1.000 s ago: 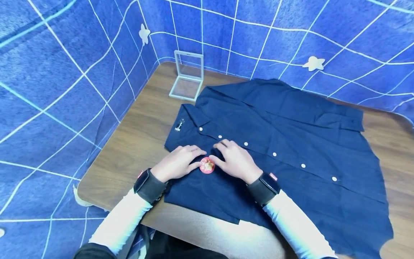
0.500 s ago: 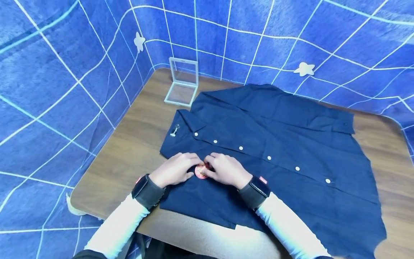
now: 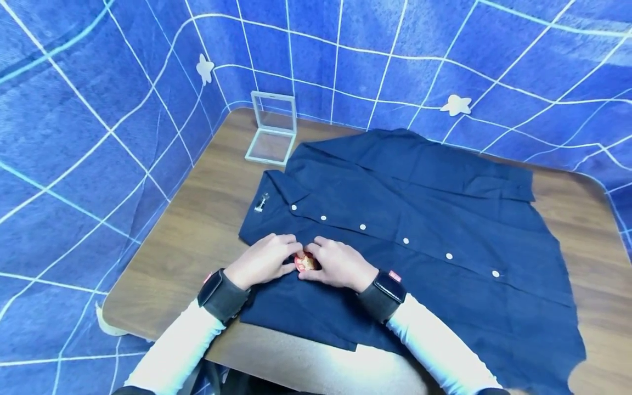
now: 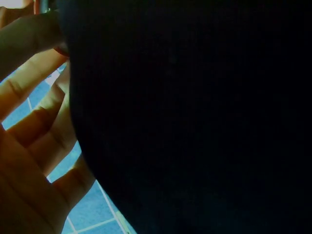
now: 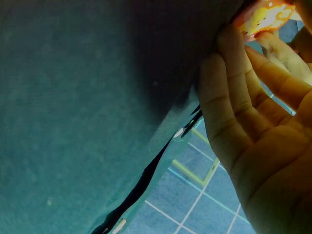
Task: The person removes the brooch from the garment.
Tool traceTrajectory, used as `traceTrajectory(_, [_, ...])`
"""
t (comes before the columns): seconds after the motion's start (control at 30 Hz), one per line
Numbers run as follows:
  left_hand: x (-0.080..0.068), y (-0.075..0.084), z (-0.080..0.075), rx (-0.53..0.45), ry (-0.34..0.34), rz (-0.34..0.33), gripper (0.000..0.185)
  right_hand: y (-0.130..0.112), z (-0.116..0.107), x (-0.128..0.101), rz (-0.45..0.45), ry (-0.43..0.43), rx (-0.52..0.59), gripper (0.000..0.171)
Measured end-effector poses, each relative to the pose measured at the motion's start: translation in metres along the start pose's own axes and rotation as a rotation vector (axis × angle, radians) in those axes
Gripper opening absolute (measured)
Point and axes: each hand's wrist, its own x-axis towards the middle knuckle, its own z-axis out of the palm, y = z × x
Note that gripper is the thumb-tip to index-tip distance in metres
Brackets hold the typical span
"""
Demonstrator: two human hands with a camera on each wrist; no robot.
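Blue grid-patterned cloth walls a wooden tabletop point(image 3: 207, 219) where a navy button-up shirt point(image 3: 419, 230) lies flat. Near its front edge, the left hand point(image 3: 264, 260) and right hand point(image 3: 338, 263) pinch a red pin badge point(image 3: 305, 262) against the shirt's chest, steadying it.

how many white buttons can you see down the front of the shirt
6, in a row along the placket of the navy shirt: at and. Any beneath the hands would be hidden.
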Motion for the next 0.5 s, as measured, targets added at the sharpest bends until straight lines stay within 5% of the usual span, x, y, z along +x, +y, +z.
traceTrajectory(0.5, [0.0012, 0.0015, -0.0016, -0.049, 0.034, 0.022, 0.013, -0.0007, -0.0011, -0.0015, 0.027, -0.045, 0.011, 0.047])
